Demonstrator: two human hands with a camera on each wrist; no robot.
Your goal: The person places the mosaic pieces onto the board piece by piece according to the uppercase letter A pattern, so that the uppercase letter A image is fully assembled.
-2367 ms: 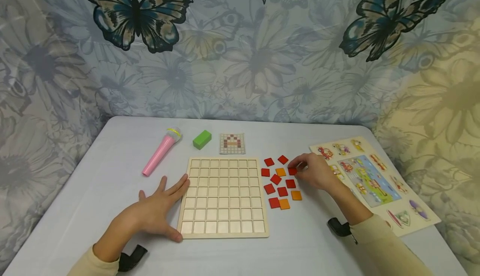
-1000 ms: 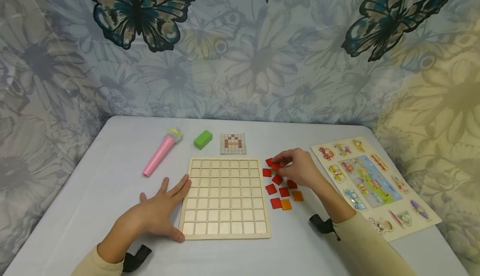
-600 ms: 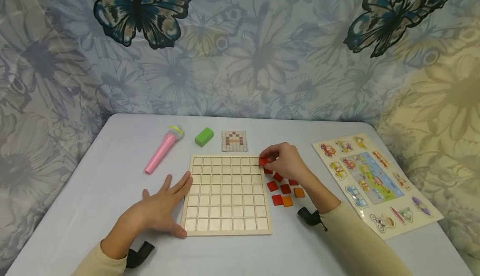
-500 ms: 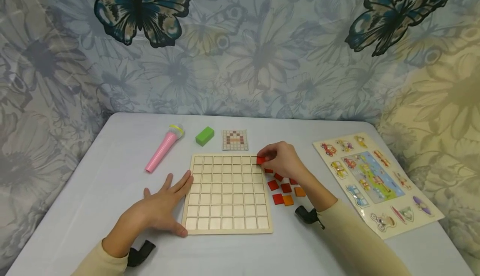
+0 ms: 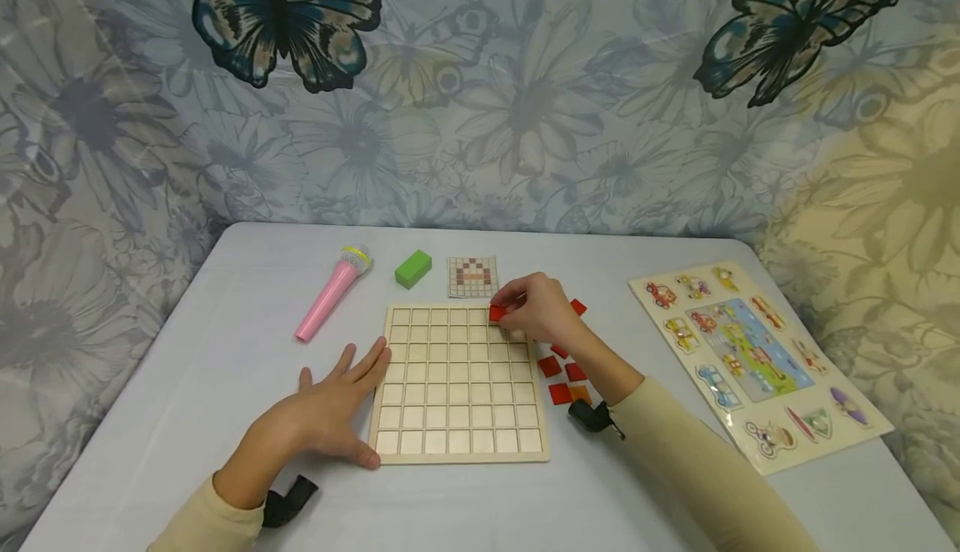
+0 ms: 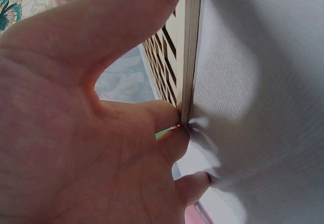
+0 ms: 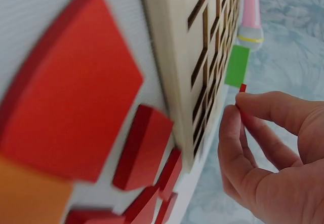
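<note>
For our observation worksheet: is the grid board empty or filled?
Empty where visible: the grid board shows only bare cells; cannot tell behind the right hand.

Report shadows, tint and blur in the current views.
Head view: soft shadow along the right sleeve on the white table, backdrop yellowish at right; left wrist view: dark shadow on the table beside the wooden board; right wrist view: nearest red tile and orange tile look blurred.

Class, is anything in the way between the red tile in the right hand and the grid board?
Nothing visible does: the right hand pinches the red tile over the grid board, where no other tile shows.
</note>
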